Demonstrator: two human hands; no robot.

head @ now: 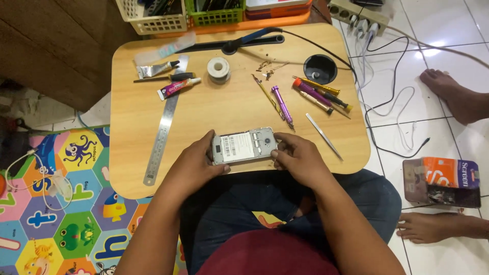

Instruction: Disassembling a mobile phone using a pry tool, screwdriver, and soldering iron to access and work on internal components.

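Both hands grip a phone (pixel 244 145) with its back cover off, held flat just above the near edge of the table (pixel 127 107). The left hand (pixel 196 162) closes around the phone's left end, thumb on top and fingers curled underneath. The right hand (pixel 298 157) clamps the right end, with its fingertips (pixel 279 144) pressed at the camera corner. The phone lies crosswise between the two hands, its silver inner frame and white label facing up. Just beyond the right hand lies a pair of tweezers (pixel 324 136), and farther out a purple screwdriver (pixel 281 105), with more screwdrivers (pixel 321 94) fanned out beyond it, near a black round cup hole (pixel 320 68). Beyond the left hand a steel ruler (pixel 162 136) runs away from the table's near edge, and past its far end lie a glue tube (pixel 178 87) and a squeezed silver tube (pixel 155 69). Straight ahead of the phone, well apart, stands a solder reel (pixel 219 69). To the right of the right hand, off the table, two bare feet (pixel 448 91) of another person rest on the tiled floor (pixel 443 30), with an orange box (pixel 442 179) between them.
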